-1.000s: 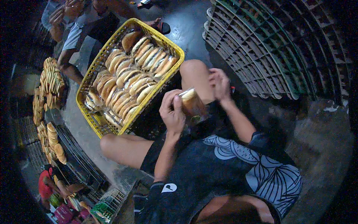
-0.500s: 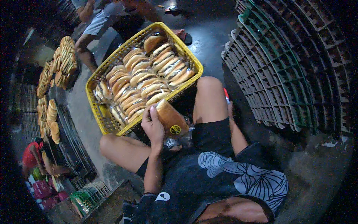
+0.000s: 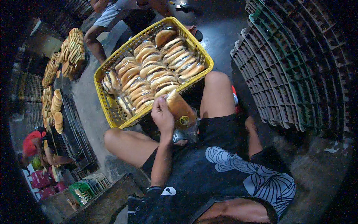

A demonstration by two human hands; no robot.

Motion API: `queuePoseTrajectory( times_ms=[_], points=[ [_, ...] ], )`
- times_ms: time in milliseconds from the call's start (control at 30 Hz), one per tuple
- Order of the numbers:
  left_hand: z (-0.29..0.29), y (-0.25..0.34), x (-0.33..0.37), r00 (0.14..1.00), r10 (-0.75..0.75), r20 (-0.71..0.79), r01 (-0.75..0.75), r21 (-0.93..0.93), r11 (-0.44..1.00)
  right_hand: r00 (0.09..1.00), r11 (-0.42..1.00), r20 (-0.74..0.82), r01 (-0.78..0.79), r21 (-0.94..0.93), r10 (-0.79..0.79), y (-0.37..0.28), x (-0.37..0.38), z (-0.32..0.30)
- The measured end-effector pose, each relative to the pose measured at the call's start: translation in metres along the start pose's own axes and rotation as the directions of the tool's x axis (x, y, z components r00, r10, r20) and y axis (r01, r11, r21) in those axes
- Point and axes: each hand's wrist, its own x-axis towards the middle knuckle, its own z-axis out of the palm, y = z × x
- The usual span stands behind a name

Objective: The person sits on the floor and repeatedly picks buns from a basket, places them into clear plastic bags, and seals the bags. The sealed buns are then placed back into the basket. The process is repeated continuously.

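Note:
Between its thumb and fingers my left hand (image 3: 162, 114) grips the end of a bagged bread loaf (image 3: 179, 107). The loaf is flat and brown, in a clear wrapper with a round yellow-and-black sticker. It is tilted just off the near edge of a yellow plastic crate (image 3: 102, 100). Rows of filled buns (image 3: 151, 72) in clear bags stand on edge inside the crate. My right hand (image 3: 251, 125) is lowered beside my right knee, near a red object (image 3: 236, 99) partly hidden behind the knee. The right fingers are too dim and blurred to read.
Stacked grey and green plastic crates (image 3: 276, 74) rise on the right. Left, more bread (image 3: 72, 52) lies in piles beside dark racks (image 3: 76, 127). A person in red (image 3: 34, 143) bends over at far left. Another person's leg (image 3: 96, 43) is behind the crate.
My right hand has drawn back from beside the red object toward my body. The left hand keeps its hold on the loaf. The whole view has shifted slightly.

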Motion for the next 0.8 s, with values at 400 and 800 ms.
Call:
queuePoseTrajectory(
  times_ms=[400,800],
  points=[
    [0.033,0.012,0.003,0.661,0.749,-0.05,-0.749,0.01,0.662,-0.105,-0.105,-0.024,0.994,-0.006,-0.994,-0.35,-0.285,-0.065],
    [0.049,-0.031,0.073,0.945,0.323,-0.051,-0.314,0.137,0.939,0.366,0.302,0.034,0.708,0.639,-0.93,-0.403,-0.207,-0.006]
  ],
)
